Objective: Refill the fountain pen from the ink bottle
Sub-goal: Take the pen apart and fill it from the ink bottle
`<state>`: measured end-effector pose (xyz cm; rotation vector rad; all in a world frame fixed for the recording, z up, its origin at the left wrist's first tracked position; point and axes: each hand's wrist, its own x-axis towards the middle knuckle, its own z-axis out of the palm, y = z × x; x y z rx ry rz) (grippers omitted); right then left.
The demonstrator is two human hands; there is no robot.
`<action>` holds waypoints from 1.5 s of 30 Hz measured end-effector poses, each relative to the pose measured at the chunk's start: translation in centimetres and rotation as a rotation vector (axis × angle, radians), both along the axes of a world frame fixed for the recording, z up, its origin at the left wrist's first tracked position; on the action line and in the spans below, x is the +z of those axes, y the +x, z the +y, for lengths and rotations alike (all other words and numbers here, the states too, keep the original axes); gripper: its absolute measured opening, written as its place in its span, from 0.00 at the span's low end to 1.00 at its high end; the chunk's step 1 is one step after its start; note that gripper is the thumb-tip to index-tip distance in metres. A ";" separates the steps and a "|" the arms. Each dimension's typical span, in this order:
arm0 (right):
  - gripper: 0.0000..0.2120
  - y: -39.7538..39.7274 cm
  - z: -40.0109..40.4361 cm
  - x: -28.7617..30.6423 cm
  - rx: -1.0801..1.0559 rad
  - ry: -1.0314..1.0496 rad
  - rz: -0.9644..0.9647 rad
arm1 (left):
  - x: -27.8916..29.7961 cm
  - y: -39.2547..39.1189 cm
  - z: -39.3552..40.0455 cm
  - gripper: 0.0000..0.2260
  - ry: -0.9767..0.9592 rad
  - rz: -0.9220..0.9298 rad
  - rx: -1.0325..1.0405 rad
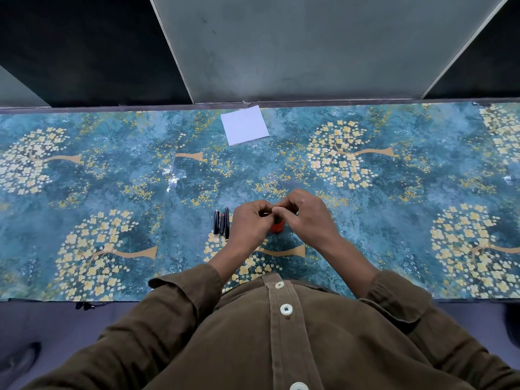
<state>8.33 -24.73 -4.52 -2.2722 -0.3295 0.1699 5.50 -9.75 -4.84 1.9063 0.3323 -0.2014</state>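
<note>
- Head view, looking down on a tabletop [394,220] covered in a teal sheet printed with yellow blossom trees.
- Both hands meet at the centre, just above a small red ink bottle [276,227] standing upright on the tabletop.
- Left hand [250,220]: fingers [260,205] curled in close, tips bunched at the bottle's top. Something dark shows between them; too hidden to name. Cannot tell if it is gripped or only touched.
- Right hand [305,213]: fingers [289,202] curled and drawn together, thumb and forefinger tips pressed toward the left hand's tips over the bottle mouth. They seem to pinch a small dark piece, but it is mostly covered.
- The two hands' fingertips touch or nearly touch; no spread visible in either hand.
- Only the bottle's lower red body shows, between the heels of the hands.
- Pen parts [221,225]: three slim dark pieces lie side by side just left of the left hand, parallel, pointing away from the person. The middle one has a red mark near its far end.
- White square paper pad [244,125] lies at the far edge of the tabletop, well apart from the hands, turned slightly.
- Crumpled clear wrap [173,175] lies left of centre, between pad and pen parts.
- Brown buttoned shirt [281,333], sleeves rolled to the forearm.
</note>
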 end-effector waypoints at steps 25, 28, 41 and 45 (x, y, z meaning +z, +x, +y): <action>0.07 -0.2 -0.3 0.1 0.022 0.050 0.028 | -0.3 0.0 0.0 0.03 -0.043 -0.004 0.012; 0.03 -0.2 -0.3 0.1 0.014 0.056 0.029 | -0.6 0.0 0.1 0.02 -0.034 -0.005 0.018; 0.04 -0.4 -0.1 0.0 -0.022 0.105 0.072 | -0.3 0.0 0.0 0.04 -0.008 0.000 0.007; 0.03 -0.4 0.2 0.0 -0.060 0.073 0.061 | -0.4 0.0 0.1 0.04 0.010 -0.007 -0.005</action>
